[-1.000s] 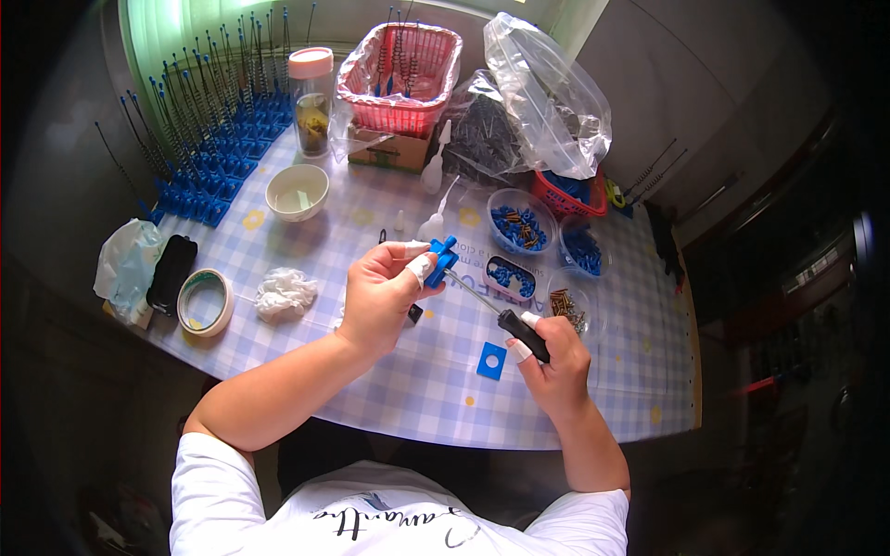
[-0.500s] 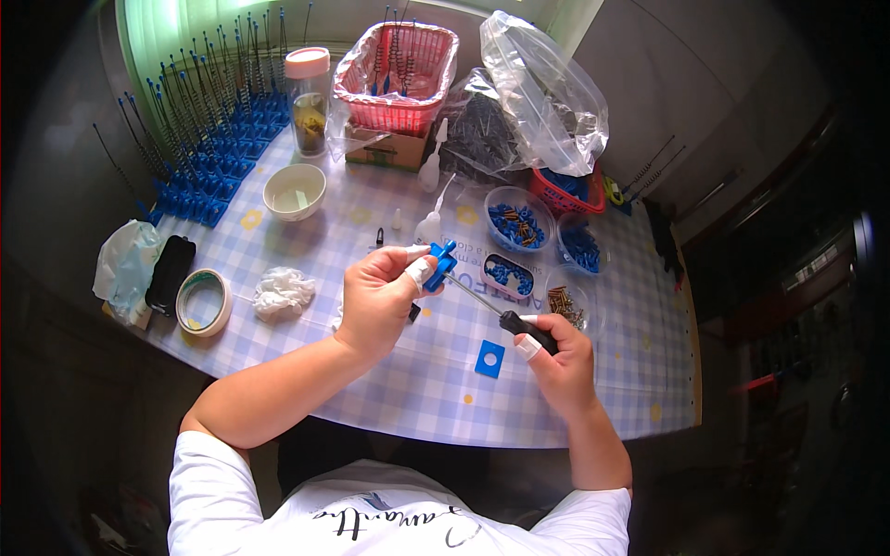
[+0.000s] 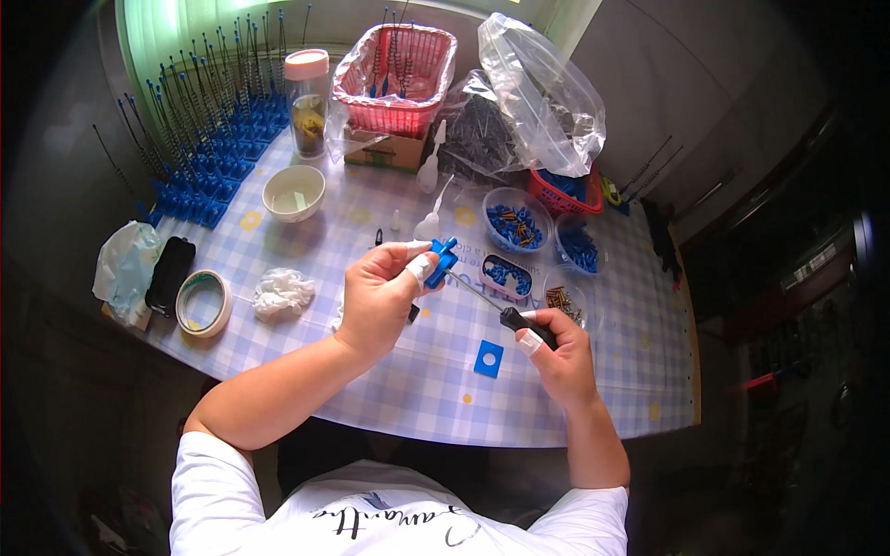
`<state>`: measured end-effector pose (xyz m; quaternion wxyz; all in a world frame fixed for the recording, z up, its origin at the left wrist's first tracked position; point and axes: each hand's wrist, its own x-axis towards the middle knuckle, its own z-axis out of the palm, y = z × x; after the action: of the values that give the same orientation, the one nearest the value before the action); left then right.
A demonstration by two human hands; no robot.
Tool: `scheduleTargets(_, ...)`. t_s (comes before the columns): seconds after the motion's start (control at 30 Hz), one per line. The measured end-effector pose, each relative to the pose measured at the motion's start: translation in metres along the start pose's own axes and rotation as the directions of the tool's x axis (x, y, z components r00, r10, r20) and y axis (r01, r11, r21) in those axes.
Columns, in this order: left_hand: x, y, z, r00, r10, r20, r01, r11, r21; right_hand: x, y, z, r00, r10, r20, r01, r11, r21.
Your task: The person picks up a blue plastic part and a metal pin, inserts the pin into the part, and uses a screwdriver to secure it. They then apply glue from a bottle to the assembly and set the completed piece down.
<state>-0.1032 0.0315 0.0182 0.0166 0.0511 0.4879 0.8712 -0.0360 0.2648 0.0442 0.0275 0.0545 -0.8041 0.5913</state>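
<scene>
Above the middle of the table my left hand (image 3: 382, 287) is closed on a small blue plastic part (image 3: 443, 259), pinched between taped thumb and fingers. A screwdriver (image 3: 527, 327) with a black handle is gripped in my right hand (image 3: 560, 354), whose thumb also has white tape. Its metal shaft slants up to the left, and the tip meets the near side of the blue part; the exact contact is hidden. Below the shaft, a flat blue square plate (image 3: 489, 359) with a round hole lies on the checked tablecloth (image 3: 408, 398).
Tubs of blue pieces (image 3: 517, 221) and a dish of screws (image 3: 564, 303) stand at right. Upright springy rods in blue bases (image 3: 209, 176) crowd the far left. A bowl (image 3: 295, 194), a tape roll (image 3: 204, 303) and crumpled tissue (image 3: 283, 293) lie left; a red basket (image 3: 394, 113) stands behind.
Almost nothing differs. Both hands keep their grips, with the screwdriver still against the blue part; the whole view has shifted very slightly.
</scene>
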Motion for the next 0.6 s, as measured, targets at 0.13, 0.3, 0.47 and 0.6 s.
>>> scheduleTargets(0.13, -0.002, 0.002, 0.001, 0.995, 0.036, 0.098, -0.033, 0.999, -0.036, 0.001, -0.001, -0.001, 0.998, -0.058, -0.029, 0.057, 0.998, -0.041)
scheduleTargets(0.3, -0.004, 0.002, -0.001, 0.989, 0.047, 0.139, -0.052, 0.998, 0.029, 0.003, -0.001, -0.005, 0.997, -0.070, -0.029, 0.068, 0.995, -0.079)
scheduleTargets(0.47, -0.008, 0.007, 0.001, 0.986, 0.095, 0.136, -0.098, 0.995, 0.013, 0.001, -0.004, -0.003, 0.994, -0.107, -0.019, 0.104, 0.987, -0.124)
scheduleTargets(0.6, -0.009, 0.007, 0.001, 0.981, 0.126, 0.146, -0.137, 0.988, 0.067, 0.000, 0.000, -0.001, 0.989, -0.145, -0.024, 0.140, 0.978, -0.157)
